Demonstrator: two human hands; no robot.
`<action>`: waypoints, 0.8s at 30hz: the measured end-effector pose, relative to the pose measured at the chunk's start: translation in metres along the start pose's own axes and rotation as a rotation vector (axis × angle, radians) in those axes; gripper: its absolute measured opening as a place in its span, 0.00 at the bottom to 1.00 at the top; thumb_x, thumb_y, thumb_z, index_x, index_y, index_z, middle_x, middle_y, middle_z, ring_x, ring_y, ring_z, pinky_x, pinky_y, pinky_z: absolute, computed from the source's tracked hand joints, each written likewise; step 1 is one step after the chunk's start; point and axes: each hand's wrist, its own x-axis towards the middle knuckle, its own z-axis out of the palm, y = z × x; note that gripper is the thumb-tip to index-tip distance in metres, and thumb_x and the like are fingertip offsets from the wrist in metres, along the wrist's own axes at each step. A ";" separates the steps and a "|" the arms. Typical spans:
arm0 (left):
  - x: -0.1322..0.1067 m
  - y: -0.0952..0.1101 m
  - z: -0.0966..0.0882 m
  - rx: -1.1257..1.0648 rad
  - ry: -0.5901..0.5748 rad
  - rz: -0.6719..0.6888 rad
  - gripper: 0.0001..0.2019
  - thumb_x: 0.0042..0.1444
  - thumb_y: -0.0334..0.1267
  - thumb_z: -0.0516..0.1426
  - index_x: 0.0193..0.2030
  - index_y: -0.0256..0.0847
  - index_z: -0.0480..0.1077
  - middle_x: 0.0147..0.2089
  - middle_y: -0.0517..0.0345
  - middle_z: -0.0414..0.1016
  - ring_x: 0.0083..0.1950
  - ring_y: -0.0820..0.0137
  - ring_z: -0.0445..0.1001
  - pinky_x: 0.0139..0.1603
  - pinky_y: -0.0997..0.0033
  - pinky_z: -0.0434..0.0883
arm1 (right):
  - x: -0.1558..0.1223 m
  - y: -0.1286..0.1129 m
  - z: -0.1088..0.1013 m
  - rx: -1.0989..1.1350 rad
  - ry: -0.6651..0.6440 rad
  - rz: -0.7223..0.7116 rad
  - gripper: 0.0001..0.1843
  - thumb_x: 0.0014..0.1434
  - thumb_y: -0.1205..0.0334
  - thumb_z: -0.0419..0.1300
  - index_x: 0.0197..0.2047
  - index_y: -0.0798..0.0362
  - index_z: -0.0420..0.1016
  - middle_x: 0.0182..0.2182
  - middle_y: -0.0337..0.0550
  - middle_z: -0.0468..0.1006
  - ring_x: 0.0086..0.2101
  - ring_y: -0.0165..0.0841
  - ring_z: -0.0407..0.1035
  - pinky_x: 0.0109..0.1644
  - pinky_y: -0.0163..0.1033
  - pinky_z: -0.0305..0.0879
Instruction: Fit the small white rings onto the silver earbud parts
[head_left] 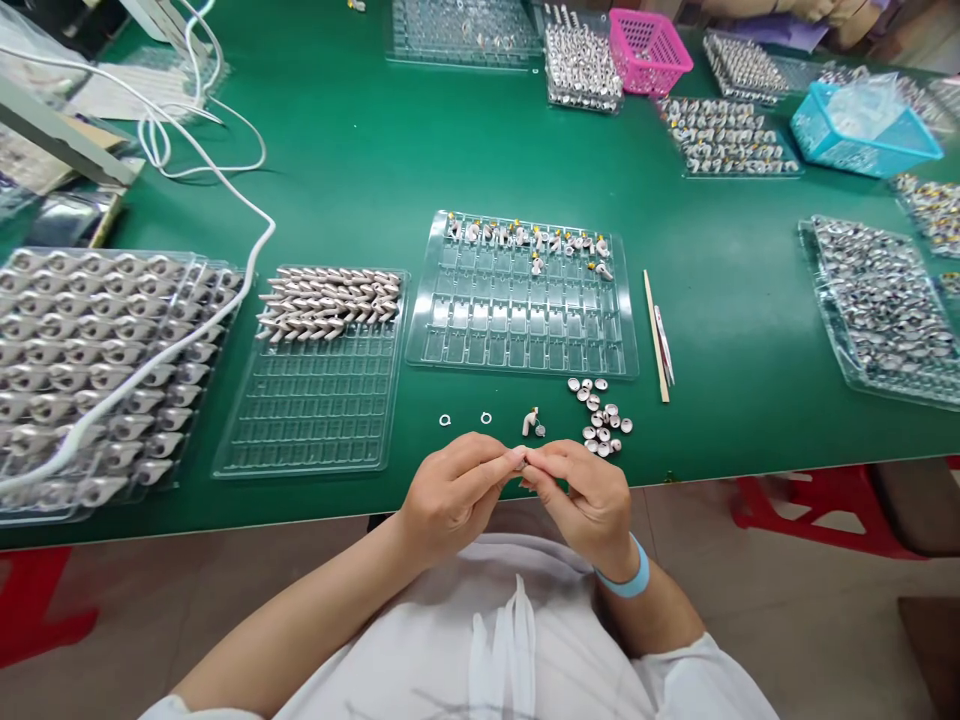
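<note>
My left hand (459, 492) and my right hand (583, 500) meet at the table's front edge, fingertips pinched together around a tiny part (524, 463). Fingers hide most of that part, so its kind cannot be told. Just beyond lies a small white curved piece (529, 424) with a yellow tip and a little round disc attached. Two thin white rings (486, 418) lie to its left. On the right is a loose cluster of small round metallic caps (602, 433). Ahead, a clear plastic tray (517, 345) carries similar yellow-tipped pieces in its far rows.
A wooden stick (655, 335) and tweezers (664, 345) lie right of the tray. At left are a tray of pointed metallic parts (330, 300), a fuller tray (97, 350) and a white cable (259, 225). Pink (651, 62) and blue baskets (862, 150) stand at the back right.
</note>
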 end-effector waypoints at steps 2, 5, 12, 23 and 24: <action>0.001 0.000 0.001 0.019 0.012 0.001 0.16 0.61 0.23 0.55 0.54 0.37 0.70 0.37 0.50 0.79 0.37 0.70 0.76 0.37 0.71 0.76 | 0.001 -0.001 0.000 0.017 0.008 0.028 0.12 0.60 0.72 0.62 0.45 0.49 0.79 0.32 0.42 0.82 0.31 0.31 0.77 0.34 0.35 0.76; 0.001 0.001 0.003 0.037 0.008 -0.028 0.13 0.61 0.24 0.55 0.51 0.37 0.71 0.37 0.50 0.77 0.37 0.69 0.76 0.36 0.71 0.76 | 0.001 -0.002 0.000 0.028 -0.002 0.086 0.09 0.60 0.70 0.62 0.43 0.50 0.79 0.29 0.42 0.82 0.31 0.31 0.76 0.34 0.36 0.76; -0.001 0.003 0.004 0.017 0.001 -0.063 0.13 0.60 0.24 0.57 0.50 0.37 0.71 0.36 0.51 0.77 0.36 0.70 0.75 0.36 0.72 0.75 | 0.001 0.002 -0.004 0.021 -0.062 0.052 0.10 0.60 0.71 0.62 0.43 0.50 0.78 0.34 0.43 0.82 0.35 0.32 0.76 0.38 0.38 0.76; 0.003 0.004 0.002 0.038 0.015 -0.058 0.11 0.61 0.24 0.56 0.49 0.37 0.72 0.36 0.51 0.79 0.36 0.70 0.77 0.36 0.72 0.76 | 0.006 0.002 -0.009 0.023 -0.098 -0.008 0.11 0.61 0.70 0.61 0.47 0.50 0.78 0.38 0.46 0.81 0.37 0.33 0.76 0.39 0.39 0.76; 0.004 0.005 0.002 0.032 0.014 -0.057 0.12 0.61 0.24 0.56 0.49 0.37 0.72 0.36 0.51 0.79 0.36 0.70 0.77 0.36 0.72 0.76 | 0.006 0.001 -0.008 0.037 -0.087 0.017 0.10 0.60 0.69 0.62 0.45 0.50 0.78 0.36 0.45 0.81 0.36 0.33 0.76 0.40 0.39 0.76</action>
